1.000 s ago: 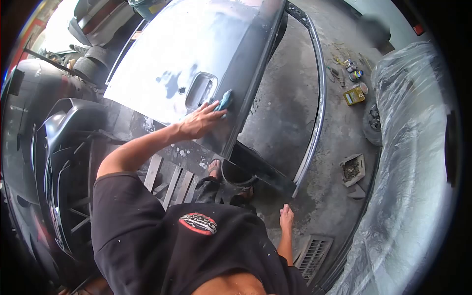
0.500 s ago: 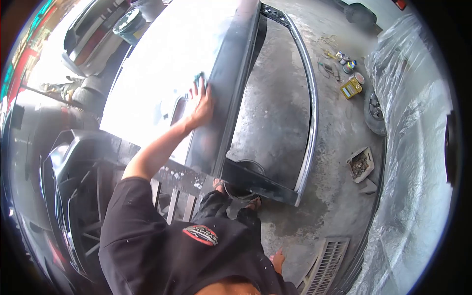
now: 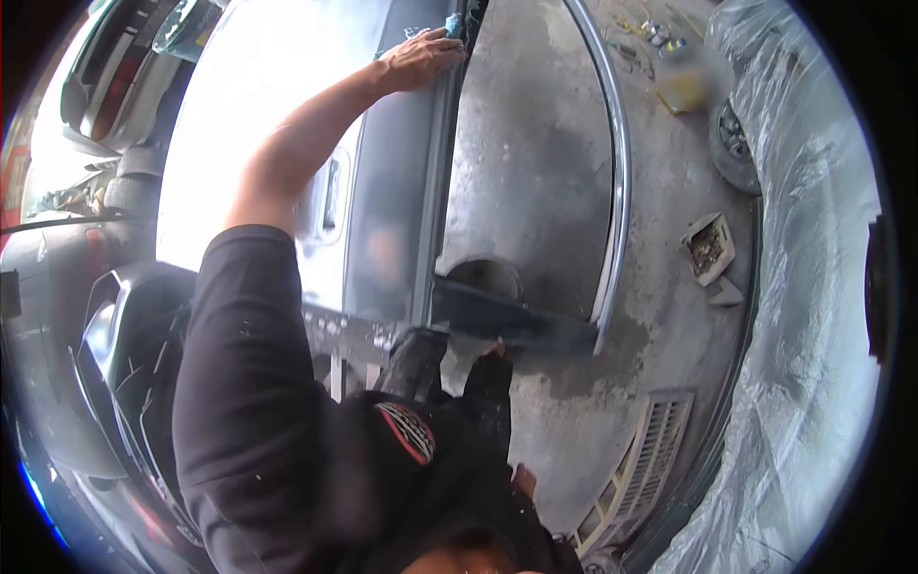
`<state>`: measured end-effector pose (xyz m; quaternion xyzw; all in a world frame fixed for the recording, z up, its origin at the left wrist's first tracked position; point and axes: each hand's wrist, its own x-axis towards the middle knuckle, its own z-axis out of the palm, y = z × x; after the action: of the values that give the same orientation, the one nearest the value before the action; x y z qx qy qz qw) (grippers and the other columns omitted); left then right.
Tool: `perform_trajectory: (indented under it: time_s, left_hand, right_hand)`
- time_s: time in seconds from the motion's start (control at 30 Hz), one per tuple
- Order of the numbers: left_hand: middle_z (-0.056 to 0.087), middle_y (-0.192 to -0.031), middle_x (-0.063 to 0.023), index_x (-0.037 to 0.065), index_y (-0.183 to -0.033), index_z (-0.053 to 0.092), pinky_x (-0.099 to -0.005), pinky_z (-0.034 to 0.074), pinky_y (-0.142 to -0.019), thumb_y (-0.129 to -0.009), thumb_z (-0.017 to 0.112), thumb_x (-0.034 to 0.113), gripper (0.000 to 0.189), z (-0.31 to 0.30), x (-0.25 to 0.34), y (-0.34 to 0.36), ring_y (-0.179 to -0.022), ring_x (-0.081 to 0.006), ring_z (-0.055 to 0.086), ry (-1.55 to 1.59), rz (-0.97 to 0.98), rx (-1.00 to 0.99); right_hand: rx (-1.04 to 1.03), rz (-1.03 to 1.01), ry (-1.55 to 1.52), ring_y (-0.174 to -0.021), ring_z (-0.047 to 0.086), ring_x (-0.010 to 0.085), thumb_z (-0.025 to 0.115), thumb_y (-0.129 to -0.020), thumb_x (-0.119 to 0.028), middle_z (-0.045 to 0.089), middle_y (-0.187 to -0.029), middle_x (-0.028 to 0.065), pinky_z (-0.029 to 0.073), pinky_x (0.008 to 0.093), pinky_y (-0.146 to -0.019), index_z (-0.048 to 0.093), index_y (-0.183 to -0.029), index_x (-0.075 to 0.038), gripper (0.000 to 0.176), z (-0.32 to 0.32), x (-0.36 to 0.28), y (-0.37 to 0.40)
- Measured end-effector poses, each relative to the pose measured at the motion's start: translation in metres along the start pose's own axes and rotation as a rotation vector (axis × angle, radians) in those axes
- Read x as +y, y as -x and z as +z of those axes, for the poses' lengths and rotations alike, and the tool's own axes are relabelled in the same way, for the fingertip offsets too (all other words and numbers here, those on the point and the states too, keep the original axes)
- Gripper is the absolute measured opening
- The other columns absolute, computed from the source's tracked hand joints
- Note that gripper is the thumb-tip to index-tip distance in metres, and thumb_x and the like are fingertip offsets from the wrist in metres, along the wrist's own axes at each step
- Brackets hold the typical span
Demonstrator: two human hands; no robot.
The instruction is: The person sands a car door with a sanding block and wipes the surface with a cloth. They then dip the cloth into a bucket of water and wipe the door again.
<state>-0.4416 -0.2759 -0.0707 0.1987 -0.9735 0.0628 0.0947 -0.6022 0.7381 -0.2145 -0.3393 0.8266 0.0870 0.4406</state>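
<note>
A car door point(image 3: 382, 210) with a bright, glare-washed outer skin lies flat in front of me. My left hand point(image 3: 421, 59) reaches to its far part, beside the window opening. Pressed under the fingers is a frayed light-blue cloth point(image 3: 454, 26); loose threads show around the hand. Nearer to me, the recessed door handle point(image 3: 330, 199) sits beneath my outstretched arm. The curved window frame point(image 3: 622, 163) extends on the right. Only a little of my right hand point(image 3: 523, 479) shows, low beside my body, and its fingers are not clear.
A round bucket point(image 3: 485, 277) stands on the floor below the window opening. To the right are a white box of debris point(image 3: 709, 249), a slatted grille point(image 3: 650, 450), a wheel point(image 3: 734, 148) and plastic sheeting point(image 3: 803, 287). A dark bumper part point(image 3: 143, 325) stands on the left.
My left hand has slid with the cloth away from me and to the right, from near the handle to the door's window edge. My view has shifted slightly.
</note>
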Motion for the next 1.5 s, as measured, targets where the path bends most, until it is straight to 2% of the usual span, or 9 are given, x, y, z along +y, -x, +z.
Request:
perform_trajectory:
  time_s: [0.07,0.17,0.33,0.53,0.63,0.7,0.97,1.3,1.5]
  left_hand:
    - [0.061,-0.143,-0.0091,0.011,-0.133,0.068,-0.0444,0.041,-0.118,-0.101,0.060,0.016,0.033,-0.003,0.042,0.029,-0.136,-0.0300,0.051,-0.006,0.092,0.021]
    - [0.064,-0.136,-0.0085,0.010,-0.129,0.070,-0.0434,0.043,-0.115,-0.098,0.064,0.015,0.032,-0.026,0.114,0.080,-0.132,-0.0292,0.053,-0.038,0.182,-0.049]
    - [0.057,-0.136,-0.0126,0.006,-0.132,0.066,-0.0538,0.040,-0.120,-0.087,0.070,0.009,0.045,-0.076,0.236,0.170,-0.142,-0.0383,0.044,0.145,0.122,-0.127]
    - [0.056,-0.137,-0.0169,0.004,-0.133,0.065,-0.0545,0.043,-0.115,-0.090,0.068,0.007,0.043,-0.097,0.342,0.229,-0.139,-0.0423,0.046,0.250,-0.107,-0.073]
    - [0.057,-0.133,-0.0153,0.003,-0.128,0.068,-0.0526,0.043,-0.114,-0.088,0.067,0.006,0.040,-0.100,0.382,0.242,-0.137,-0.0393,0.048,0.206,-0.220,0.022]
    - [0.056,-0.135,-0.0170,0.003,-0.134,0.063,-0.0534,0.043,-0.114,-0.088,0.068,0.006,0.046,-0.084,0.393,0.252,-0.139,-0.0424,0.045,0.201,-0.267,0.018]
    - [0.050,-0.148,-0.0269,-0.003,-0.144,0.055,-0.0567,0.033,-0.121,-0.095,0.058,0.017,0.053,-0.024,0.480,0.155,-0.142,-0.0478,0.042,0.216,-0.262,-0.053]
    - [0.039,-0.160,-0.0245,0.001,-0.147,0.054,-0.0580,0.023,-0.126,-0.095,0.054,0.022,0.056,0.070,0.629,0.047,-0.151,-0.0463,0.032,0.211,-0.133,-0.224]
    - [0.043,-0.159,-0.0206,0.004,-0.140,0.062,-0.0544,0.023,-0.127,-0.092,0.056,0.021,0.051,0.064,0.639,0.038,-0.152,-0.0439,0.032,0.280,0.038,-0.235]
  right_hand:
    - [0.037,-0.258,0.114,-0.078,0.066,0.0450,0.051,-0.101,-0.027,0.069,-0.086,0.0252,0.049,0.0567,-0.070,0.063,-0.088,0.001,0.033,-0.009,0.029,-0.027]
    - [0.129,0.309,-0.681,-0.073,0.066,0.0303,0.047,-0.104,-0.031,0.070,-0.087,0.0214,0.052,0.0454,-0.074,0.068,-0.091,0.005,0.044,-0.066,-0.010,-0.043]
    - [0.152,0.245,-0.672,-0.080,0.071,0.0238,0.047,-0.107,-0.050,0.074,-0.091,0.0139,0.050,0.0363,-0.060,0.067,-0.118,0.002,0.057,-0.081,0.055,-0.077]
    - [0.092,0.327,-0.930,-0.084,0.073,0.0256,0.047,-0.107,-0.051,0.075,-0.102,0.0155,0.051,0.0381,-0.065,0.063,-0.129,-0.002,0.056,-0.085,0.130,-0.091]
    - [0.176,0.402,-1.063,-0.075,0.067,0.0216,0.051,-0.108,-0.040,0.070,-0.084,0.0160,0.055,0.0334,-0.065,0.065,-0.101,0.008,0.050,-0.100,0.127,-0.076]
    - [0.124,0.395,-0.999,-0.079,0.070,0.0227,0.050,-0.106,-0.049,0.073,-0.092,0.0145,0.052,0.0356,-0.063,0.065,-0.115,0.001,0.053,-0.084,0.143,-0.078]
    - [0.199,0.330,-0.865,-0.072,0.068,0.0219,0.049,-0.106,-0.049,0.073,-0.084,0.0142,0.052,0.0365,-0.062,0.069,-0.106,0.005,0.058,-0.044,0.142,-0.017]
    - [0.260,0.402,-0.783,-0.082,0.071,0.0301,0.047,-0.106,-0.040,0.073,-0.090,0.0235,0.059,0.0410,-0.076,0.069,-0.104,0.011,0.055,0.002,0.157,0.108]
    - [0.207,0.356,-0.614,-0.082,0.073,0.0310,0.047,-0.105,-0.038,0.073,-0.090,0.0238,0.061,0.0414,-0.076,0.067,-0.097,0.010,0.052,-0.019,0.128,0.137]
